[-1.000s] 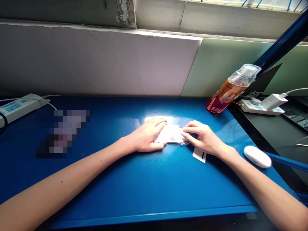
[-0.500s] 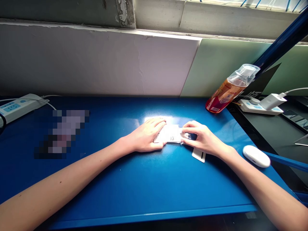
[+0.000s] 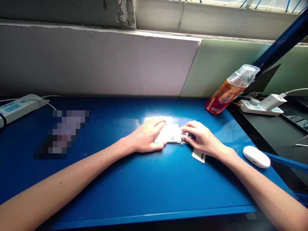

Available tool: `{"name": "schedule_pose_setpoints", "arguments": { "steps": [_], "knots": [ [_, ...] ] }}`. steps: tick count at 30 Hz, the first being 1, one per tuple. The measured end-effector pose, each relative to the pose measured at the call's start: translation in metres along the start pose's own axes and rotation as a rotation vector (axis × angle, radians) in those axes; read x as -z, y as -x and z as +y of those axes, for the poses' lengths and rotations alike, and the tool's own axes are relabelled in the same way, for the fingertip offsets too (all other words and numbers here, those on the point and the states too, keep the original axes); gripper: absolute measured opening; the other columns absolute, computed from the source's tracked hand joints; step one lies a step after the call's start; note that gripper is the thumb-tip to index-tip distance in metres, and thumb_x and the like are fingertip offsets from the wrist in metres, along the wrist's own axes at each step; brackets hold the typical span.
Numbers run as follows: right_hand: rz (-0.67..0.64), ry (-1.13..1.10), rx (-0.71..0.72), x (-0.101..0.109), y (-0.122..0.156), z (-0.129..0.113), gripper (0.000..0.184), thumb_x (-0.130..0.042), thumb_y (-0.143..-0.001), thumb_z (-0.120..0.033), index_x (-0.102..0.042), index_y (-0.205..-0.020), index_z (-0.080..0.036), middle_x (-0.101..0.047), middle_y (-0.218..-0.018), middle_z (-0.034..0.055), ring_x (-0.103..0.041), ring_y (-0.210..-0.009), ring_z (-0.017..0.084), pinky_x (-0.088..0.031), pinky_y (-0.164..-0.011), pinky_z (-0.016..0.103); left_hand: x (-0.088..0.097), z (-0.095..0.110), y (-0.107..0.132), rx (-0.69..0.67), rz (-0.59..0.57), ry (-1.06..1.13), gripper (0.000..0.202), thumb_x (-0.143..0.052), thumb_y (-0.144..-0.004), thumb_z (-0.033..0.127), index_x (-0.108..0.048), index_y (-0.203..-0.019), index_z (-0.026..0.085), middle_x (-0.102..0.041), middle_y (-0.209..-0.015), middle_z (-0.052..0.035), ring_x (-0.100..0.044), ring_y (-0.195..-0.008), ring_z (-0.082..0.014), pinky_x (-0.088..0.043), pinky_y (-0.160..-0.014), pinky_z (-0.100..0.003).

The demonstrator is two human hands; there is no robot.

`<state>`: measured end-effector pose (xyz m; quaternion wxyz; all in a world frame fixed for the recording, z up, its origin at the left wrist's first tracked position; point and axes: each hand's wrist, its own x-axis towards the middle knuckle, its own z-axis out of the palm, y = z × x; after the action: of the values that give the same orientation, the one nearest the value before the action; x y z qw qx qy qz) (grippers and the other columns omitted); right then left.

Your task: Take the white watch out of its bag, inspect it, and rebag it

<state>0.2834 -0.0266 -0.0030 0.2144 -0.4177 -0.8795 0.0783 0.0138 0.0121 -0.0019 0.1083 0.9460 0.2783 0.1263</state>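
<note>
A flat white card with a small QR code [image 3: 170, 132] lies on the blue table, glossy and apparently in a clear plastic sleeve. Its left end is under my left hand [image 3: 150, 136], which holds it down with the thumb along the near edge and the fingers along the far one. At the other end, my right hand [image 3: 201, 136] pinches the clear plastic sleeve [image 3: 183, 138] between thumb and fingers; a small shiny round spot shows there, too small to name. A white tag with a dark slot [image 3: 199, 156] sticks out below my right hand, partly hidden.
To the right sits a white earbud case [image 3: 256, 157]. A bottle of reddish drink with a clear cup-like top [image 3: 231, 89] leans at the back right. Power strips stand at left [image 3: 21, 106] and right [image 3: 260, 106]. A blurred-out patch [image 3: 64, 133] covers something on the left.
My right hand's fingers have closed in and shifted slightly left over the clear plastic end. My left hand and the card have barely moved.
</note>
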Motion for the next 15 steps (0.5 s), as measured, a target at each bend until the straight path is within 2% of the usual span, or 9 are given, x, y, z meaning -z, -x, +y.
{"name": "schedule_pose_setpoints", "arguments": {
  "steps": [10,15],
  "knots": [
    [-0.006,0.012,-0.016,0.011,-0.001,0.015,0.021,-0.059,-0.096,-0.029,-0.068,-0.109,-0.016,-0.069,-0.101,0.0131,-0.062,-0.09,0.027,-0.054,-0.077,0.041,0.0,0.003,0.001,0.077,0.059,-0.04,0.068,-0.059,-0.088,0.044,-0.046,-0.141,0.004,-0.05,-0.144,-0.0226,-0.047,-0.133,-0.0363,-0.039,-0.112,-0.049],
    [-0.037,0.051,-0.031,0.018,-0.001,0.02,0.022,-0.058,-0.096,-0.03,-0.068,-0.111,-0.017,-0.069,-0.102,0.0136,-0.063,-0.091,0.027,-0.055,-0.076,0.042,0.0,0.004,0.001,0.098,0.043,-0.044,0.069,-0.06,-0.087,0.041,-0.045,-0.142,0.002,-0.049,-0.145,-0.0233,-0.046,-0.134,-0.0364,-0.039,-0.113,-0.048]
  ]
}}
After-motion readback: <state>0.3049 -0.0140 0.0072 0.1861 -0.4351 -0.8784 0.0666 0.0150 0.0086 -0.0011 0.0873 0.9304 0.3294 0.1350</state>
